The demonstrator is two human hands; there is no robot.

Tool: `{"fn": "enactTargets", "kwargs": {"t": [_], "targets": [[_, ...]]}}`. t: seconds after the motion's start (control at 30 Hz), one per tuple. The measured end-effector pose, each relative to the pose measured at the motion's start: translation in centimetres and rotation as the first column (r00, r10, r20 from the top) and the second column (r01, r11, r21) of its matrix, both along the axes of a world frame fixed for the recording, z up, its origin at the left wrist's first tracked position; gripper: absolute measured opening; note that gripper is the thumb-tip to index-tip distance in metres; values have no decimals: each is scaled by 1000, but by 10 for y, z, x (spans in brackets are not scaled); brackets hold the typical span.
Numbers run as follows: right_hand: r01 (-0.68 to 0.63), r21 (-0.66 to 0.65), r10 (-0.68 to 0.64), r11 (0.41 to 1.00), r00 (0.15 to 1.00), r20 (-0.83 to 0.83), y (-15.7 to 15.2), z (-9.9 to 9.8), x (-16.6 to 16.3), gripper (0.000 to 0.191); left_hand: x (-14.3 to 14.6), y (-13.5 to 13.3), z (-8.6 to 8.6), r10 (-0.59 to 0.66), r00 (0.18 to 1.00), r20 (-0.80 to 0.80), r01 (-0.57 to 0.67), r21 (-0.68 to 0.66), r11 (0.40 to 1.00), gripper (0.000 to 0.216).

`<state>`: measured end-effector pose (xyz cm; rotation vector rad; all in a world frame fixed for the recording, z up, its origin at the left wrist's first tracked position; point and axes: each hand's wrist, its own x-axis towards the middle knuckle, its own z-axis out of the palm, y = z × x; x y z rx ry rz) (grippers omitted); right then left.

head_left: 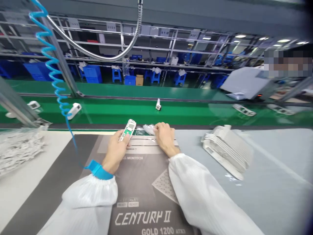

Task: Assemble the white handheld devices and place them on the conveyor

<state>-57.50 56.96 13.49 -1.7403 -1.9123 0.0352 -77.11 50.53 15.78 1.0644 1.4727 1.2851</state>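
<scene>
My left hand [114, 149], with a blue wrist strap [97, 169] round its wrist, grips a slim white housing [131, 125]. A green circuit board and a small grey display show in that housing, which is tilted up and away from me. Crumpled clear plastic [148, 129] lies just to the right of it, at the far edge of the dark printed cardboard [141, 182]. At that plastic, my right hand [165, 137] has its fingers curled and closed; the fingertips are partly hidden but seem to pinch it.
Beyond the work surface runs a green belt [117, 112] carrying several white housings [74, 111]. A stack of white shells [226, 148] stands at right; many small white parts [21, 151] pile up at left. The coiled blue cord [55, 73] hangs at left. Another person is at far right.
</scene>
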Motion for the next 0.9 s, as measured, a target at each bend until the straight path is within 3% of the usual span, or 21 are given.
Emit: {"fn": "enactTargets", "kwargs": {"t": [0.1, 0.2, 0.3, 0.4, 0.5, 0.6, 0.7, 0.77, 0.83, 0.9], "targets": [[8, 36, -10, 999, 997, 79, -3, 12, 26, 10, 2, -3, 6, -12, 1000, 25, 12, -4, 1000, 49], [40, 62, -53, 997, 974, 221, -24, 28, 75, 28, 2, -4, 9, -10, 999, 52, 11, -16, 1000, 51], [66, 1, -57, 998, 866, 497, -45, 39, 135, 46, 4, -6, 12, -20, 995, 102, 22, -13, 1000, 52], [61, -104, 21, 993, 760, 649, -55, 42, 180, 30, 6, -7, 13, -60, 987, 152, 61, -3, 998, 54], [39, -104, 33, 994, 789, 614, -57, 48, 199, 18, 8, -6, 12, -105, 969, 222, 109, -4, 994, 58], [16, -62, 10, 998, 917, 398, -57, 66, 191, 13, 9, -7, 13, -126, 943, 308, 130, 6, 991, 60], [-86, -155, 76, 984, 995, -69, -52, 80, 157, 21, 11, -10, 16, -151, 923, 353, 149, 34, 988, 59], [-203, -196, 101, 959, 895, -434, -47, 78, 124, 24, 12, -11, 17, -170, 920, 354, 160, 57, 985, 59], [-322, -207, 84, 924, 697, -712, -42, 65, 89, 28, 12, -10, 15, -182, 921, 346, 166, 75, 983, 58], [-469, -222, 31, 855, 474, -880, -39, 47, 56, 29, 10, -7, 11, -187, 930, 317, 169, 85, 982, 58]]}}
